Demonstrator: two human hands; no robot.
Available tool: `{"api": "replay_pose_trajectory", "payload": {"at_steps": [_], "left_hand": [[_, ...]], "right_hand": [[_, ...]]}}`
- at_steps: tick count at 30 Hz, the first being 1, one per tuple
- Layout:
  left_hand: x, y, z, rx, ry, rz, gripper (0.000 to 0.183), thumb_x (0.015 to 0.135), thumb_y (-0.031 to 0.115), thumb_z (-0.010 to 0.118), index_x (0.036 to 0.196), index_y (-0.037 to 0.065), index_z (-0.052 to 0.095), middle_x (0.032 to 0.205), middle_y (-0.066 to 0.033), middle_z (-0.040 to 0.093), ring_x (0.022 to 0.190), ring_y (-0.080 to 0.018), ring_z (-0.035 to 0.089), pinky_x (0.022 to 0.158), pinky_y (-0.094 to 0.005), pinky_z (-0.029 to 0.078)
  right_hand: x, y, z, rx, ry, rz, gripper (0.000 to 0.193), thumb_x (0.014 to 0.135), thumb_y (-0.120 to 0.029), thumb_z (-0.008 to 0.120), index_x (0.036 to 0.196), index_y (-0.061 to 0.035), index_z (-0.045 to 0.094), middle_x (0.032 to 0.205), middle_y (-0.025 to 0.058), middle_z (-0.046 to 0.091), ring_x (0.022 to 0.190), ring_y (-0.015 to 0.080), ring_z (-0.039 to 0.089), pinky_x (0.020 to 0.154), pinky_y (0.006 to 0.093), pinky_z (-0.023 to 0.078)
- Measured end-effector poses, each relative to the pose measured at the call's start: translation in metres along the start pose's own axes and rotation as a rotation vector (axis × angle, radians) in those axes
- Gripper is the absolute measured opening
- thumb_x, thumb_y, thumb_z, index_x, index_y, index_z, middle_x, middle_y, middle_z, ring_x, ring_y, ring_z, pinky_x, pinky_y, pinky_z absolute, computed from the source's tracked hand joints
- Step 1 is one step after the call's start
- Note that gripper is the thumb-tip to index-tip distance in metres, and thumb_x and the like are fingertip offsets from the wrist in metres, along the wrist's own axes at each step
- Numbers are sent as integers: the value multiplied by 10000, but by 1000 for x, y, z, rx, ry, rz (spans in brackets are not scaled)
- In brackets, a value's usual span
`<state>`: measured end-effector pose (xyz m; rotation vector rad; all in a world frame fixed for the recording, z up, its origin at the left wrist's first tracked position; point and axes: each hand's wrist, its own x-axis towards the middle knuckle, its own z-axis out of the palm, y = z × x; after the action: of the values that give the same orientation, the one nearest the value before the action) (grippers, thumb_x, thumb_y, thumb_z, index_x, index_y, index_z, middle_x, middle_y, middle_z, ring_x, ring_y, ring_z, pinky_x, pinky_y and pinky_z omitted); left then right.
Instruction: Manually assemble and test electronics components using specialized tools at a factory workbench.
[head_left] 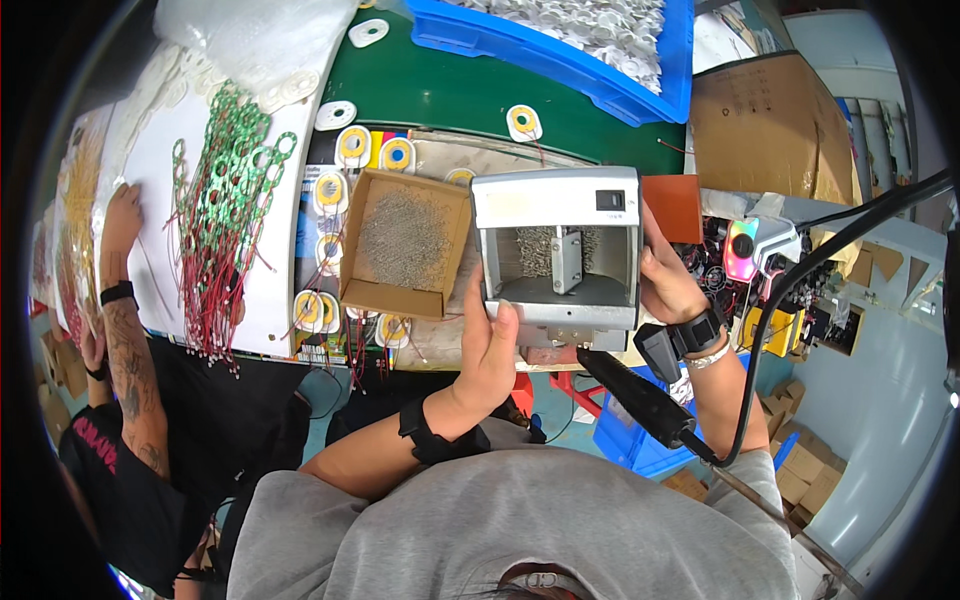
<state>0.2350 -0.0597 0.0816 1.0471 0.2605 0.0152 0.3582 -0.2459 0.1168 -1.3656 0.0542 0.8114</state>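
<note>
A silver, box-shaped screw feeder [555,200] with a dark rocker switch is between my hands, its open chamber facing up. Inside, a pile of small metal screws [535,252] lies around an upright metal plate. My left hand [487,345] grips the feeder's left side near the lower corner, thumb raised along the front. On the opposite side my right hand [668,278] holds the housing, fingers partly hidden behind it. Just left of the feeder stands an open cardboard box [455,215] of small screws [403,232]. A black electric screwdriver [640,402] slants below my right hand.
Round white-and-yellow parts with wires [523,123] lie about the bench. Green ring-shaped boards on red wires [225,190] are heaped left, beside a co-worker's hand [122,215]. A blue bin [560,62] of white pieces stands at the back; a black cable [765,330] hangs right.
</note>
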Motion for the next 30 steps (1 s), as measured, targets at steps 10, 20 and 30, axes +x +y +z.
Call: {"api": "replay_pose_trajectory", "payload": {"at_steps": [10, 20, 30], "left_hand": [[25, 19, 7, 141, -74, -21, 536, 930, 289, 404, 1328, -26, 229, 1218, -134, 388, 1151, -179, 331, 980, -304, 254], [58, 32, 62, 840, -30, 290, 466, 872, 211, 494, 1235, -62, 387, 1051, -196, 458, 973, -307, 449, 850, -383, 365], [98, 25, 68, 590, -68, -25, 419, 719, -5, 436, 1128, -96, 435, 922, -303, 558, 857, -422, 557, 776, -446, 431]], "right_hand": [[-10, 30, -40, 248, 101, 159, 492, 893, -379, 463, 1250, -44, 413, 1170, 96, 525, 1028, 207, 537, 897, 365, 429], [-8, 52, -70, 553, 32, 20, 390, 906, -345, 440, 1151, -44, 480, 1074, 83, 570, 948, 203, 569, 851, 352, 455], [-10, 68, -77, 301, 223, -106, 304, 918, -317, 419, 1010, -62, 555, 939, 62, 614, 858, 195, 594, 794, 333, 479]]}}
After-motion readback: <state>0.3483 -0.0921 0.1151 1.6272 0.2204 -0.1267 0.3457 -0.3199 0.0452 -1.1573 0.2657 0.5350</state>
